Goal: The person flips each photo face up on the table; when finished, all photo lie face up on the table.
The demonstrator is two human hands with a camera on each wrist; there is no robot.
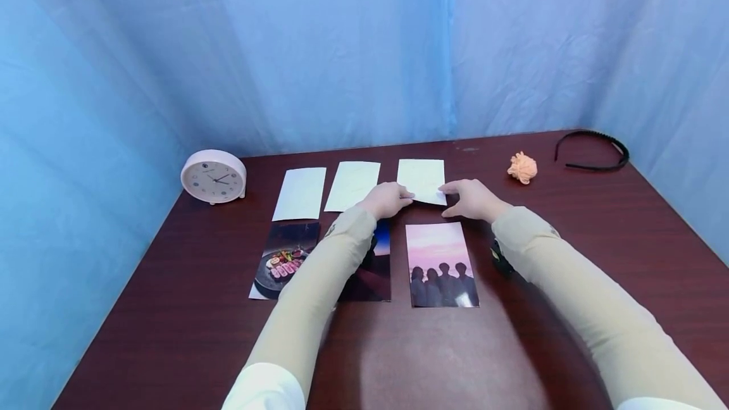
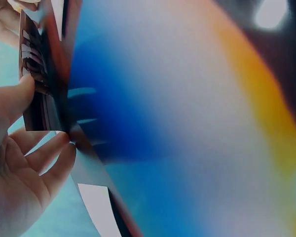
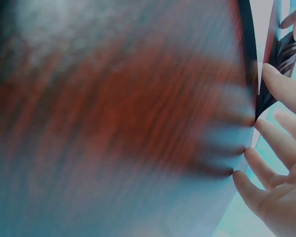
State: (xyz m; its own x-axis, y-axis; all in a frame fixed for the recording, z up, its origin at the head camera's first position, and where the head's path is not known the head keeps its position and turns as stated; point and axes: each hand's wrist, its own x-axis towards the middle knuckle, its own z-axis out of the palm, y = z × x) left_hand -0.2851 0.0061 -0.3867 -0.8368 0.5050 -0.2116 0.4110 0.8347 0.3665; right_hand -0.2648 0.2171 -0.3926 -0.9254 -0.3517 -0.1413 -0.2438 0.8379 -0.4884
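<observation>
The step in hand looks like raising the near edge of the rightmost white card (image 1: 421,177), by the middle of the table (image 1: 142,309)'s far edge. Your left hand (image 1: 387,200) pinches its near left corner; your right hand (image 1: 474,200) has fingers spread about the near right one, probably needing a firmer hold next. Count three white cards, three face-up photos (image 1: 443,261), one clock (image 1: 213,177) at the far left corner, one orange bundle (image 1: 522,167), one black headband (image 1: 595,167) at the far right.

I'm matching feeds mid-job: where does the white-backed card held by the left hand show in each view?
Head: the card is just right of centre, white side up.
Left wrist: near the upper left edge, dark printed side showing.
Right wrist: near the upper right edge, printed side showing.
Shared landmark: the left hand, in all three views.
</observation>
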